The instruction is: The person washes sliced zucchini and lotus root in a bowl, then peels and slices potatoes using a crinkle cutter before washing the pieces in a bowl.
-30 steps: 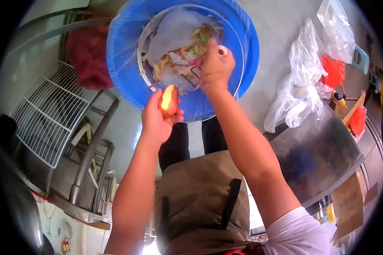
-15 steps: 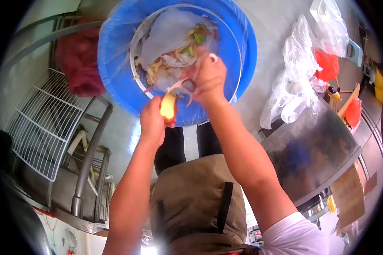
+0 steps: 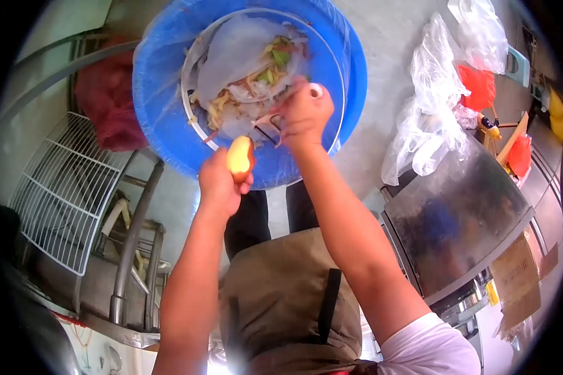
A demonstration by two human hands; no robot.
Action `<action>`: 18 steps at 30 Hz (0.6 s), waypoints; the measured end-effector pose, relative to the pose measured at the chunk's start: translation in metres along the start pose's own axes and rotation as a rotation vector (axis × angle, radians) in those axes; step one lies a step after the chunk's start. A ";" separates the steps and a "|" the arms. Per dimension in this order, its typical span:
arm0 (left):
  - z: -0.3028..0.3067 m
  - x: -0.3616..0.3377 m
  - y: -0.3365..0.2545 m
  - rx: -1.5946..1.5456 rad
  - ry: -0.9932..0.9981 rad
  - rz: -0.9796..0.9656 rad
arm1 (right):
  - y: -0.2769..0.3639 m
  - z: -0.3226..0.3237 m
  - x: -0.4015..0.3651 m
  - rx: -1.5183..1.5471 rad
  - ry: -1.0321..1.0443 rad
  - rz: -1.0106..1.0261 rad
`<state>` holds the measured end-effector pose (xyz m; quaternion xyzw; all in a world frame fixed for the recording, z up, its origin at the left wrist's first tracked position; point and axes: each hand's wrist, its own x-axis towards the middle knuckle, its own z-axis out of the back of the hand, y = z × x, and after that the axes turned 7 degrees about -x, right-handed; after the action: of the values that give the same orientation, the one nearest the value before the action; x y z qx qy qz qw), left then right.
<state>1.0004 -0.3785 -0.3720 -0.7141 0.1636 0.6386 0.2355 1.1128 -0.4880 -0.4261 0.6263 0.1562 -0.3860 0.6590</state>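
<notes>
My left hand [image 3: 218,186] is closed around a potato [image 3: 239,157], whose yellow flesh shows on the upper face while brownish skin remains along its right side. Just up and to the right, my right hand [image 3: 309,117] grips a Y-shaped peeler [image 3: 267,126]; its head points toward the potato, with a small gap between them. A pale round handle end shows at the top of my fist. Both hands are over the near part of a blue bin [image 3: 158,119] lined with clear plastic. Peelings [image 3: 219,107] and a whitish plastic bag [image 3: 238,53] lie inside.
A white wire rack [image 3: 69,187] and a metal frame [image 3: 126,250] stand to the left, below a dark red sack [image 3: 109,100]. On the right are clear plastic bags [image 3: 428,106], a metal-topped surface [image 3: 456,215] and a cardboard box [image 3: 516,278].
The peeler has drawn slightly away from the potato, and the potato is tilted more upright. The whole view has shifted a little, moving the bin leftward.
</notes>
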 end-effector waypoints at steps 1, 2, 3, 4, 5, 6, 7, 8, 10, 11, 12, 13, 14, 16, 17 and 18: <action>-0.003 0.002 -0.002 0.029 -0.023 -0.010 | -0.001 0.000 0.000 0.012 0.083 -0.047; -0.004 0.003 -0.001 0.059 -0.046 -0.014 | -0.004 0.003 -0.006 0.020 0.162 -0.096; -0.004 0.001 0.002 0.088 -0.079 -0.008 | -0.006 0.007 -0.013 0.023 0.238 -0.158; -0.010 0.000 0.002 0.051 -0.129 0.027 | -0.012 0.008 -0.011 -0.021 0.165 -0.100; -0.009 -0.001 0.001 0.058 -0.063 0.056 | -0.018 0.009 0.000 -0.067 0.090 -0.034; -0.005 0.000 -0.002 0.062 0.007 0.079 | -0.017 0.007 0.013 -0.111 0.019 0.039; -0.002 -0.002 -0.004 0.067 0.071 0.102 | -0.017 0.005 0.018 -0.154 -0.049 0.106; 0.000 -0.007 -0.006 0.043 0.117 0.112 | -0.011 0.015 0.026 -0.007 0.052 -0.082; -0.014 -0.007 -0.009 0.001 -0.025 0.121 | 0.009 0.012 0.009 0.160 0.155 -0.285; -0.017 -0.009 -0.008 -0.022 -0.104 0.137 | 0.013 0.014 -0.004 0.236 0.201 -0.398; -0.012 -0.004 -0.005 -0.031 -0.099 0.137 | 0.013 0.013 -0.013 0.189 0.245 -0.407; -0.008 -0.004 -0.003 -0.051 -0.063 0.146 | 0.014 0.012 -0.022 0.218 0.268 -0.442; -0.008 -0.002 -0.002 -0.074 -0.020 0.146 | 0.013 0.012 -0.025 0.208 0.263 -0.437; -0.009 0.000 -0.005 -0.078 0.080 0.121 | 0.012 0.012 -0.022 0.189 0.212 -0.350; -0.003 0.001 -0.006 -0.063 0.119 0.131 | 0.010 0.009 -0.018 0.180 0.163 -0.274; 0.007 0.004 -0.007 -0.047 0.154 0.141 | 0.004 0.007 -0.012 0.171 0.115 -0.201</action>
<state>0.9990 -0.3688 -0.3753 -0.7532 0.2161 0.6004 0.1596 1.1061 -0.4913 -0.4137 0.6824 0.2220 -0.4254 0.5514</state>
